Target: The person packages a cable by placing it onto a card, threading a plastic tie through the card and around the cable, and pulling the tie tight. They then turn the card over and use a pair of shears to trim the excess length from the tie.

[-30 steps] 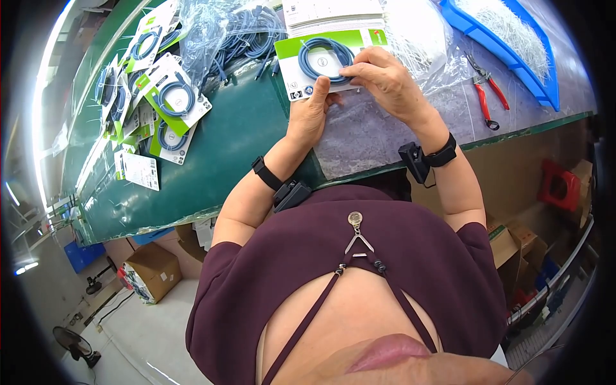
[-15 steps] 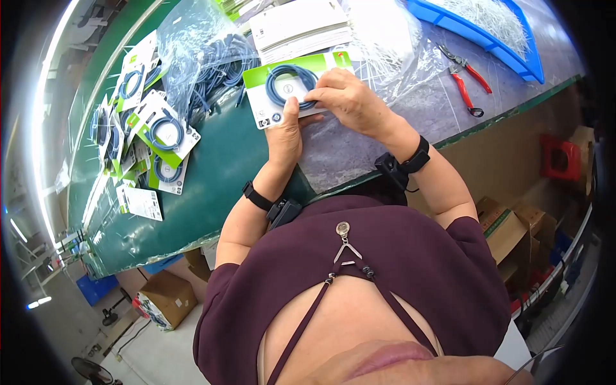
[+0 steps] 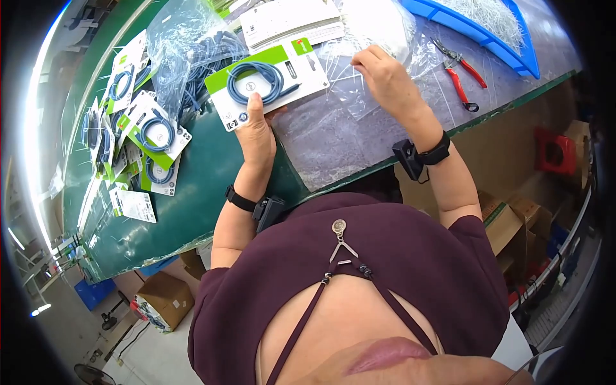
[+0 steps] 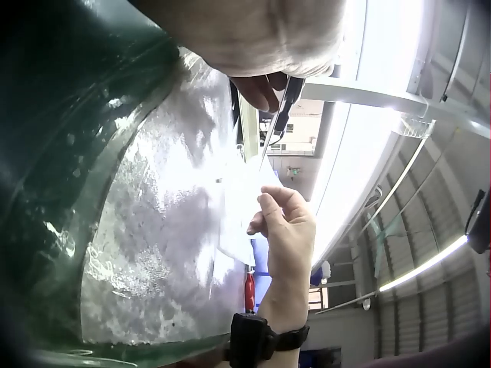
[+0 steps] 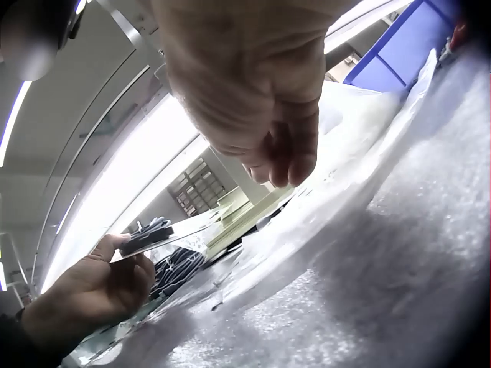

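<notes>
A white and green retail card (image 3: 307, 74) with a coiled blue cable (image 3: 282, 83) on its front is held up in my left hand (image 3: 256, 138). The thumb lies over the card's lower edge at the coil, and the other fingers are behind it. One cable end sticks out to the right of the coil. My right hand (image 3: 393, 83) is apart from the card, raised over the clear plastic bag at the pile of thin white strips (image 3: 378, 29). Its fingers are loosely bent with thumb near index in the left wrist view, and nothing shows between them.
Several carded cables (image 3: 154, 131) lie heaped at the left. Behind the card are loose blue cables (image 3: 192, 90) in clear plastic and a stack of cards (image 3: 292, 22). Red-handled pliers (image 3: 463, 77) and a blue tray (image 3: 475, 32) of white strips are at the right.
My right hand has left the cable and moved right, away from the card. My left hand has shifted left with the card, which is tilted more now.
</notes>
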Demonstrator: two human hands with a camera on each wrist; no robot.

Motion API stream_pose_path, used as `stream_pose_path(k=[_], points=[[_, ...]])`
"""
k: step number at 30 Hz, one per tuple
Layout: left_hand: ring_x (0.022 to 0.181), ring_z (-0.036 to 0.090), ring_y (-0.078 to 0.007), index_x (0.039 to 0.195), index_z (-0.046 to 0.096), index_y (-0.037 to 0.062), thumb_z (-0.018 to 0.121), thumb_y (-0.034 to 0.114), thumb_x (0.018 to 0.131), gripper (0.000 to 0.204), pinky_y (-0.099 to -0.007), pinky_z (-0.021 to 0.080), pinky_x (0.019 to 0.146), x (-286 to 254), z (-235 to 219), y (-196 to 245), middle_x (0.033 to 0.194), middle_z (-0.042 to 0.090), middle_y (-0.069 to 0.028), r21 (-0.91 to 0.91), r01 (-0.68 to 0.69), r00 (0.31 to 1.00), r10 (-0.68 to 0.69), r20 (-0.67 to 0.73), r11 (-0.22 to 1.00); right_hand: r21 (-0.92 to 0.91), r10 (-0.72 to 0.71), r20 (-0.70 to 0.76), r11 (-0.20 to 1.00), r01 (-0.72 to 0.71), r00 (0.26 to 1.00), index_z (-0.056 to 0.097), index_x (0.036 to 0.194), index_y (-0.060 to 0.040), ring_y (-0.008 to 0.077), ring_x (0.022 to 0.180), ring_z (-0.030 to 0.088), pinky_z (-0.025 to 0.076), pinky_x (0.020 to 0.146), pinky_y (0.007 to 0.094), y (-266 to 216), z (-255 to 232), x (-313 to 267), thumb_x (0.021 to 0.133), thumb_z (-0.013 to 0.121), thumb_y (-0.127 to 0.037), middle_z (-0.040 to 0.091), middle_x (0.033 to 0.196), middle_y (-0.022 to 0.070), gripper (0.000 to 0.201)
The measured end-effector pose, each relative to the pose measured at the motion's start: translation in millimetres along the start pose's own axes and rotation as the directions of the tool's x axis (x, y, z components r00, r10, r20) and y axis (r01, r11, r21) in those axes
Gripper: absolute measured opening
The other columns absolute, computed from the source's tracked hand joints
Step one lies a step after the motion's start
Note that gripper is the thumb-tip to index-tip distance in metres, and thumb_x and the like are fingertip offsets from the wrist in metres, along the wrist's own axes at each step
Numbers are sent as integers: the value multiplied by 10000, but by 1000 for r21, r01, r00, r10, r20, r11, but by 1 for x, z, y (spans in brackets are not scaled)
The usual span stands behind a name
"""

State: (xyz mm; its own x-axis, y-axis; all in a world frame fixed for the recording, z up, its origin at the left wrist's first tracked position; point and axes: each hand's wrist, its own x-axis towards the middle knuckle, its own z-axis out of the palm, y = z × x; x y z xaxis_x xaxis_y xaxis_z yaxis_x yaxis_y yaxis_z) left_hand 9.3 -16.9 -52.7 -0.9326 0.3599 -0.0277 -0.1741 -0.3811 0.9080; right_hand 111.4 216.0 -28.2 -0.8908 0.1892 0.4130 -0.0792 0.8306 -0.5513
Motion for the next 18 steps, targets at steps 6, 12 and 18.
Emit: stream_pose_path(k=[6, 12, 18], points=[[864, 640, -170, 1216, 461, 65, 557, 199, 929, 331, -320, 563, 626, 2, -4, 12, 1082, 596, -67, 5, -28, 999, 28, 27, 1000, -194, 33, 149, 981, -3, 988, 542, 886, -33, 317, 788, 612, 492, 640, 382, -9, 9, 2, 831, 593, -31, 555, 885, 108, 75], [884, 634, -167, 1209, 473, 77, 566, 209, 926, 326, -315, 553, 683, 1, -6, 11, 1087, 599, -61, -74, 46, 999, -45, 19, 996, -331, -1, 255, 939, 88, 967, 524, 868, -39, 317, 794, 605, 492, 639, 384, -6, 11, 12, 837, 572, -30, 535, 874, 113, 57], [959, 610, -170, 1208, 476, 99, 577, 234, 923, 332, -339, 520, 784, 9, -7, 7, 1125, 589, -47, -282, 161, 986, -143, 82, 946, -71, -185, 456, 967, 243, 870, 508, 890, -24, 310, 758, 597, 490, 634, 353, -3, -16, 15, 837, 558, -1, 556, 916, 134, 77]])
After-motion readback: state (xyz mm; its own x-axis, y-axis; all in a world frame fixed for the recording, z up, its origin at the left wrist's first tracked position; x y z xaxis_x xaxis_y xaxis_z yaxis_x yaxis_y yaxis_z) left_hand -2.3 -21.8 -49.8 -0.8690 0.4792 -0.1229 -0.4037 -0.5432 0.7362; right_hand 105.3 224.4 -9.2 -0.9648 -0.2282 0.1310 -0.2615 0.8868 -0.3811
